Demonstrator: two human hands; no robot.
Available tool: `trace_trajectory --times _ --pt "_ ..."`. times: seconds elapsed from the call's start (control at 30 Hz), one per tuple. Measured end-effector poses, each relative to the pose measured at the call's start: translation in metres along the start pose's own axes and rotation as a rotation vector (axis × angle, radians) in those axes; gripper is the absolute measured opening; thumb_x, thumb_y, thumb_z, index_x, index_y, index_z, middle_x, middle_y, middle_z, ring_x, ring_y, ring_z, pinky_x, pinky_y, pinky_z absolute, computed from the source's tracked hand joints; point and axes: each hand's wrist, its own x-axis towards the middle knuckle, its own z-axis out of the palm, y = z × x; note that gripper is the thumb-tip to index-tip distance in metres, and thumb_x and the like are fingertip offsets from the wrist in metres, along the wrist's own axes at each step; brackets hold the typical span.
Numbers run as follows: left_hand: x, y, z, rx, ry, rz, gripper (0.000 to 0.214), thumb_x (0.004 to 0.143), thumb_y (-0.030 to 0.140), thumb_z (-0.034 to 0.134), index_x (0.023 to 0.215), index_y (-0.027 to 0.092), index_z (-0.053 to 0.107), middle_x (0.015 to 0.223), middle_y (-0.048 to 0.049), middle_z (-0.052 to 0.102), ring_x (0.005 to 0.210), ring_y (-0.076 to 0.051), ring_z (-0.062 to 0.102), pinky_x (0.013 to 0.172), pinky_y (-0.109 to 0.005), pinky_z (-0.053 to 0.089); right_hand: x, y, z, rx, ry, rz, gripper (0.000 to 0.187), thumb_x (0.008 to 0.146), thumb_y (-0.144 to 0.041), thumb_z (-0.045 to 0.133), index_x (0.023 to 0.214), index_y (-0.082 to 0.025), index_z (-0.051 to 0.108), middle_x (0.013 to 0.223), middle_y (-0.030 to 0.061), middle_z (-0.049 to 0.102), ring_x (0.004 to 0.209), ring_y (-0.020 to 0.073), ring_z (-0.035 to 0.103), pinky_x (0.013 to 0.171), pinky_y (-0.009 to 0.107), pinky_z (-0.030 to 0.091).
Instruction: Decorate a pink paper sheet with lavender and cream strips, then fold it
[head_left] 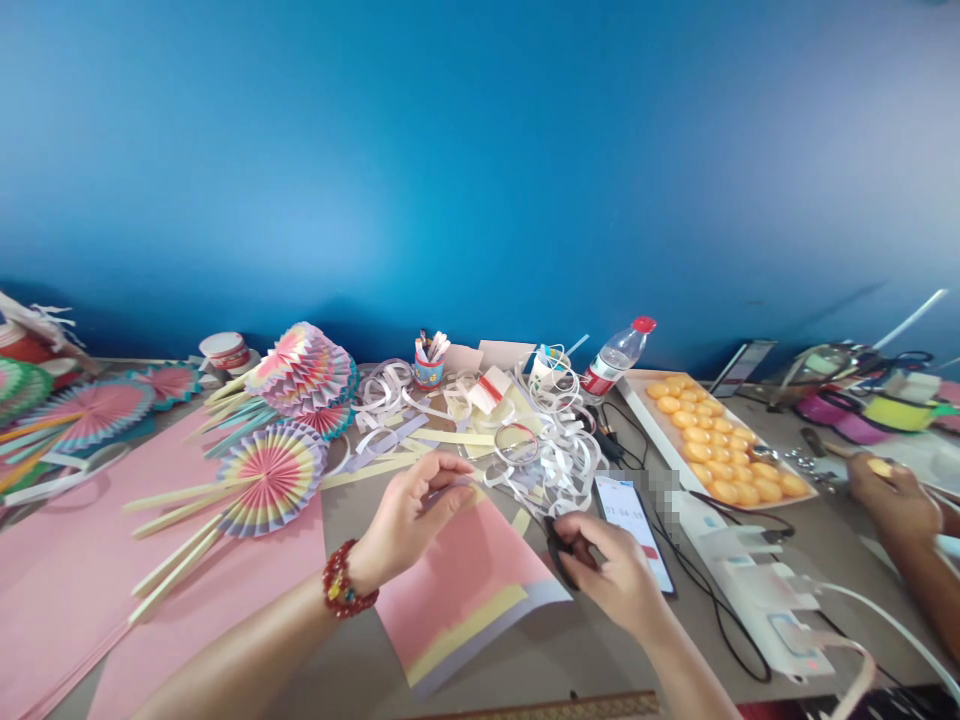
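Observation:
My left hand (405,525), with a red bead bracelet (345,580) at the wrist, is closed on the far edge of a pink paper sheet (472,570). Yellow and lilac strips run along the sheet's near edge, which curls up at the right corner. Black-handled scissors (556,555) are in my right hand (619,570), beside the sheet's right edge. Their blades are hard to make out. Loose white paper strips (562,470) lie in a tangle just beyond both hands.
Finished pleated paper fans (274,478) and large pink sheets (255,600) are on the left. Behind stand a pen cup (428,372) and a bottle (619,355). A phone (634,530), power strip (780,620) and tray of orange pieces (626,400) lie right, near another person's hand (896,500).

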Motion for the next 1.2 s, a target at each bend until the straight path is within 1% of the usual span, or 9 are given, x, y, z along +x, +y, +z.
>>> trace_trajectory --times 0.1,0.23,0.33,0.43,0.6,0.73,0.83,1.03,1.2 --pt "0.000 0.000 -0.001 0.000 -0.013 0.009 0.020 0.092 0.031 0.058 0.109 0.021 0.059 0.101 -0.0063 0.069 0.096 -0.019 0.067 0.078 -0.025 0.054 -0.001 0.002 0.001 0.005 0.027 0.040 0.012 0.078 -0.031 0.056 0.082 -0.020 0.060 0.064 -0.0010 0.059 0.051 0.0127 0.050 0.050 0.023 0.042" --pt "0.011 0.004 -0.009 0.074 -0.045 0.064 0.019 0.094 0.033 0.053 0.108 0.020 0.058 0.096 -0.0045 0.068 0.090 -0.017 0.065 0.073 -0.023 0.050 -0.008 0.012 0.007 -0.134 -0.027 0.114 0.013 0.077 -0.031 0.055 0.083 -0.021 0.061 0.059 -0.0035 0.055 0.050 0.0132 0.049 0.048 0.023 0.039" --pt "0.030 0.002 -0.015 0.257 -0.163 0.107 0.018 0.094 0.031 0.049 0.104 0.020 0.060 0.088 -0.0019 0.067 0.079 -0.015 0.062 0.070 -0.023 0.047 -0.018 0.025 0.016 -0.197 -0.066 0.160 0.014 0.080 -0.036 0.058 0.079 -0.022 0.059 0.062 -0.0027 0.059 0.051 0.0137 0.052 0.048 0.023 0.039" --pt "0.048 -0.013 -0.014 0.489 -0.352 0.134 0.019 0.092 0.025 0.048 0.102 0.020 0.063 0.091 -0.0015 0.070 0.078 -0.015 0.062 0.072 -0.024 0.046 -0.028 0.035 0.026 -0.244 -0.058 0.174 0.016 0.080 -0.038 0.059 0.080 -0.022 0.059 0.065 -0.0006 0.064 0.054 0.0151 0.057 0.050 0.024 0.042" --pt "0.057 -0.049 0.000 0.589 -0.437 0.139 0.021 0.086 0.022 0.055 0.103 0.021 0.066 0.095 -0.0028 0.071 0.084 -0.020 0.065 0.077 -0.028 0.048 -0.035 0.037 0.032 -0.385 -0.036 0.152 0.012 0.081 -0.036 0.059 0.082 -0.024 0.057 0.069 0.0003 0.068 0.062 0.0183 0.066 0.054 0.025 0.043" --pt "0.042 -0.059 0.004 0.665 -0.396 0.184 0.035 0.085 0.021 0.057 0.120 0.022 0.060 0.124 -0.0083 0.063 0.112 -0.026 0.058 0.097 -0.038 0.044 -0.037 0.033 0.032 -0.461 -0.062 0.158 0.011 0.081 -0.035 0.060 0.082 -0.025 0.055 0.072 -0.0006 0.070 0.065 0.0188 0.068 0.054 0.024 0.041" --pt "0.019 -0.058 0.002 0.818 -0.343 0.251 0.038 0.088 0.021 0.055 0.125 0.020 0.056 0.132 -0.0102 0.057 0.121 -0.028 0.051 0.104 -0.044 0.039 -0.037 0.031 0.033 -0.553 -0.103 0.162 0.017 0.084 -0.037 0.059 0.074 -0.024 0.053 0.066 -0.0016 0.067 0.060 0.0173 0.066 0.051 0.023 0.036" --pt "-0.034 -0.055 0.005 0.979 -0.527 0.374 0.036 0.091 0.034 0.059 0.125 0.021 0.056 0.137 -0.0082 0.055 0.127 -0.026 0.046 0.108 -0.043 0.036 -0.030 0.033 0.037 -0.651 -0.129 0.105 0.019 0.086 -0.036 0.057 0.073 -0.023 0.051 0.076 -0.0001 0.064 0.064 0.0160 0.062 0.054 0.024 0.036" --pt "-0.052 -0.053 0.014 1.052 -0.554 0.405 0.036 0.089 0.039 0.064 0.119 0.018 0.058 0.137 -0.0096 0.054 0.127 -0.027 0.046 0.106 -0.041 0.036 -0.024 0.035 0.042 -0.644 -0.158 0.164 0.012 0.083 -0.035 0.059 0.084 -0.025 0.052 0.070 -0.0023 0.061 0.060 0.0161 0.060 0.052 0.024 0.034"
